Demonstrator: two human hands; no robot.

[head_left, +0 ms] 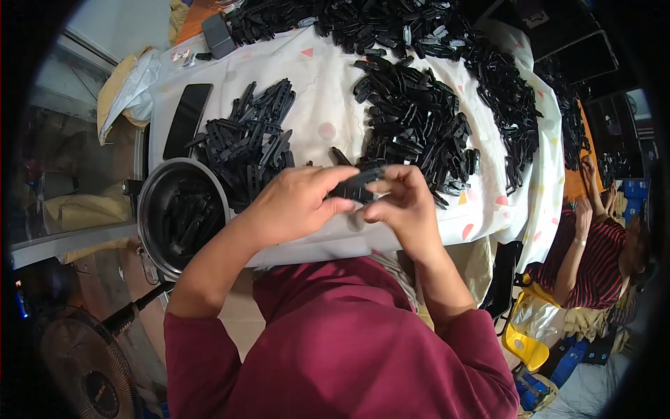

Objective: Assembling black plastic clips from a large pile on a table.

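Note:
Near the table's front edge, my left hand (293, 206) and my right hand (410, 213) meet around a small black plastic part (357, 190). Thumb and fingers of each hand pinch it from either side; its exact kind is blurred and partly covered. Just behind the left hand lies a pile of long, slim black plastic pieces (248, 133). Beyond the right hand spreads a heap of shorter, curved black plastic pieces (412, 112). One loose black piece (339, 155) rests on the cloth just beyond my fingers.
A metal bowl (145, 230) with black pieces inside stands at the left front corner. A dark phone (187, 120) lies on the white patterned tablecloth (324, 105). More black parts (391, 24) cover the far side. A fan (91, 370) stands lower left; another person (593, 258) sits at right.

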